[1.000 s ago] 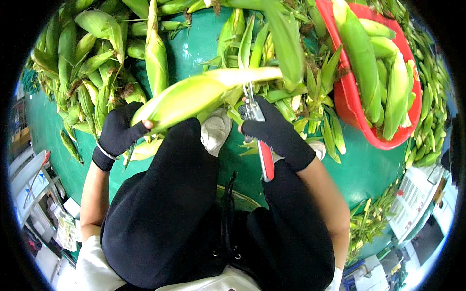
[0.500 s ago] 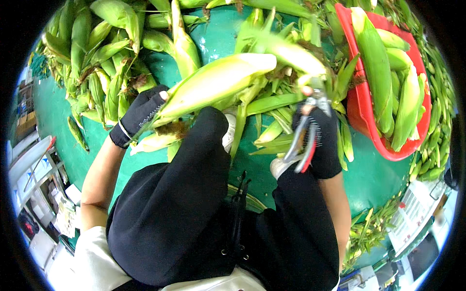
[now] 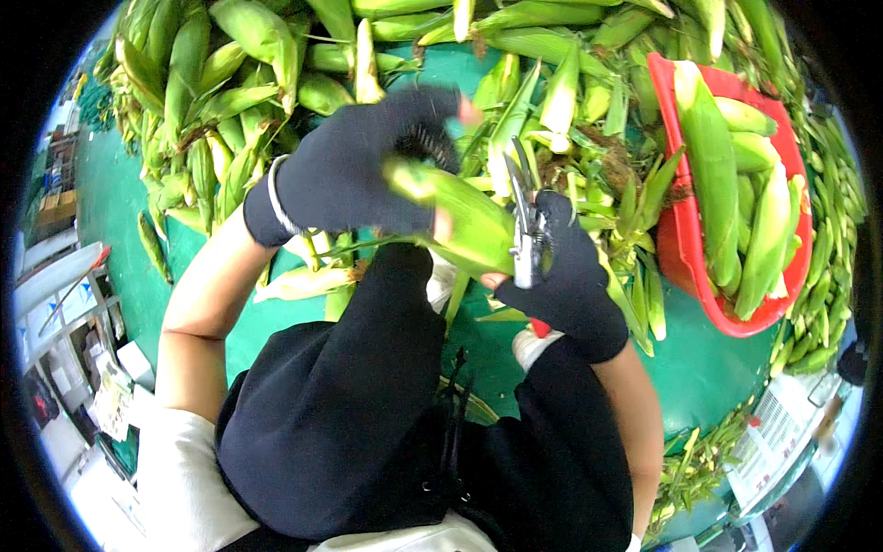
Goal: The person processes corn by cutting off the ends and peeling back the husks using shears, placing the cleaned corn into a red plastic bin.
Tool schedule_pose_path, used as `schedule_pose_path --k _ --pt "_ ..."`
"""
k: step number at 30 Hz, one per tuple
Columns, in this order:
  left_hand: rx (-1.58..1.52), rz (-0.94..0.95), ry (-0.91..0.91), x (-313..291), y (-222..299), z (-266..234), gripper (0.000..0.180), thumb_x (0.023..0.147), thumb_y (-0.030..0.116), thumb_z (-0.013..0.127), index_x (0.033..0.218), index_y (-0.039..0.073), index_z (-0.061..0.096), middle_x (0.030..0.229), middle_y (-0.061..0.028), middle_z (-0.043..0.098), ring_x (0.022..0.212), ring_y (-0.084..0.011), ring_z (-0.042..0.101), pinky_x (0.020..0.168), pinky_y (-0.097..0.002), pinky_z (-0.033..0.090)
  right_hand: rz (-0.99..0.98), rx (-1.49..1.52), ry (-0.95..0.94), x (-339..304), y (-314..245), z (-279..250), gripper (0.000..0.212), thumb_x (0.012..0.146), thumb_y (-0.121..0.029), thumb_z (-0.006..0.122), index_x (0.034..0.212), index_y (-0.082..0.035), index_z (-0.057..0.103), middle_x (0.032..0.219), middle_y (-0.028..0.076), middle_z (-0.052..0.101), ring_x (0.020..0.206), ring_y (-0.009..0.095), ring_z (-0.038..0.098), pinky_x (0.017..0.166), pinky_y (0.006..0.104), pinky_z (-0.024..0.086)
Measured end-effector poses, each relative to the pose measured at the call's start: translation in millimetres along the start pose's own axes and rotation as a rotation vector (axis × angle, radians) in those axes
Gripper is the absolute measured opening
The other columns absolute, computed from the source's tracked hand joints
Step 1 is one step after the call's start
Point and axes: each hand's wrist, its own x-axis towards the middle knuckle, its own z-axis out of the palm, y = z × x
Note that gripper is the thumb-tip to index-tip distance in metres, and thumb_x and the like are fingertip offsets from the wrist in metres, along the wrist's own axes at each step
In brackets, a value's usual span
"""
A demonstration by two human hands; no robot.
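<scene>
My left hand (image 3: 368,161), in a black fingerless glove, curls over one end of a green ear of corn (image 3: 474,221), its thumb on the husk; motion smears the fingers. My right hand (image 3: 570,276), gloved alike, grips pruning shears (image 3: 526,235) with the blades pointing up and away. The right thumb touches the other end of the ear, close beside the shears. A red handle end shows below the palm. Beyond the hands lie loose husks and a trimmed ear (image 3: 561,101) with a pale cut end.
A red basket (image 3: 676,253) with several ears leans at the right. Unhusked corn (image 3: 189,74) is heaped at the far left, with more along the right rim (image 3: 832,221). Green floor (image 3: 708,377) shows between them. My black-trousered knees (image 3: 331,396) stand close below the hands.
My left hand has moved right and turned over onto the ear's end. The ear has come toward the right hand, and the shears have swung from blurred motion to beside it.
</scene>
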Motion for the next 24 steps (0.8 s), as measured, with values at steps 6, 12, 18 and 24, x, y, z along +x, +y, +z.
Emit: schedule_pose_path --k 6,12,18,24 --pt "-0.057 -0.208 0.715 7 -55 15 0.03 0.079 0.018 0.064 0.102 0.001 0.055 0.096 -0.0097 0.059 0.095 -0.0152 0.054 0.086 -0.0288 0.041 0.189 0.408 0.125 -23 41 31 0.066 0.059 -0.018 0.078 0.109 -0.003 0.038 0.087 0.003 0.04 0.08 0.014 0.041 0.072 0.0293 0.04" --pt "0.436 0.326 0.524 6 -97 115 0.031 0.087 0.02 0.05 0.113 0.002 0.052 0.109 -0.0139 0.054 0.095 -0.0224 0.053 0.084 -0.0335 0.04 0.148 0.289 0.101 -10 23 26 0.059 0.065 -0.017 0.072 0.113 -0.003 0.04 0.087 0.006 0.046 0.078 0.016 0.046 0.071 0.0304 0.041" --pt "-0.086 -0.027 0.219 20 -45 113 0.054 0.082 0.037 0.056 0.118 -0.002 0.045 0.116 -0.0227 0.049 0.111 -0.0307 0.047 0.095 -0.0341 0.034 -0.091 -0.009 0.639 6 14 -15 0.04 0.066 -0.009 0.067 0.101 -0.002 0.049 0.077 0.004 0.05 0.064 0.013 0.047 0.06 0.0264 0.042" --pt "0.012 0.041 0.107 21 -37 128 0.052 0.078 0.035 0.06 0.113 -0.001 0.048 0.105 -0.0217 0.053 0.102 -0.0349 0.051 0.088 -0.0364 0.039 -0.103 0.06 0.546 4 13 -18 0.031 0.065 -0.007 0.065 0.09 -0.003 0.047 0.071 0.005 0.048 0.062 0.014 0.047 0.058 0.0285 0.042"
